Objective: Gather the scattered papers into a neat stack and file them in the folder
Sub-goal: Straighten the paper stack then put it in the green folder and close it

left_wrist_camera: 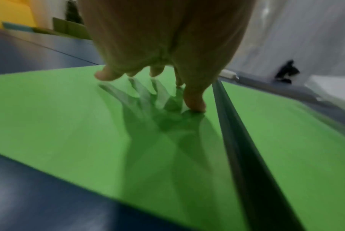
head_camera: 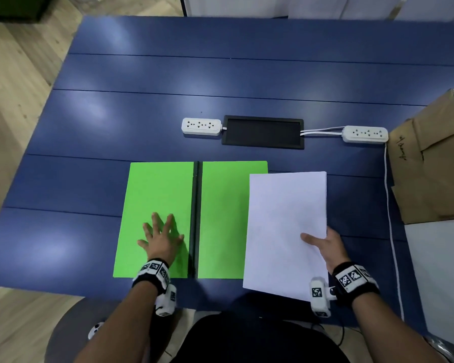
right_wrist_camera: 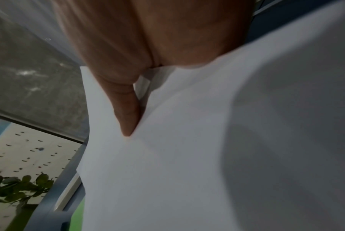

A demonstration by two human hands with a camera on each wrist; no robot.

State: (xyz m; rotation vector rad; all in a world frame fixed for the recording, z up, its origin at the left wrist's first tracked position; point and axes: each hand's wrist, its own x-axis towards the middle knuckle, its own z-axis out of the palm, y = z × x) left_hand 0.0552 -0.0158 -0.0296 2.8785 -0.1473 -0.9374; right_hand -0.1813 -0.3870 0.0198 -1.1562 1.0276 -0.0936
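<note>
- We are looking down at a green folder lying open and flat on the blue table, close to the near edge, with its black spine running near to far between the two green panels.
- We are seeing nothing inside the folder: both panels are showing bare green.
- We are resting our left hand on the left panel with the fingers spread and straight; it is gripping nothing. In the left wrist view the thumb tip is touching the green surface just left of the spine, while the other fingertips are hovering over their shadows.
- We are holding the white paper stack with our right hand, thumb on top and the remaining fingers hidden underneath, pinching it at its right edge.
- The stack is sitting to the right of the folder, its left edge covering part of the right panel, and its near corner is jutting past the table's near edge. In the right wrist view the sheets are bowing around the thumb.
- Farther back on the table we are seeing a black panel with a white power strip at its left and another white strip at its right.
- A cardboard box is standing at the right side.
</note>
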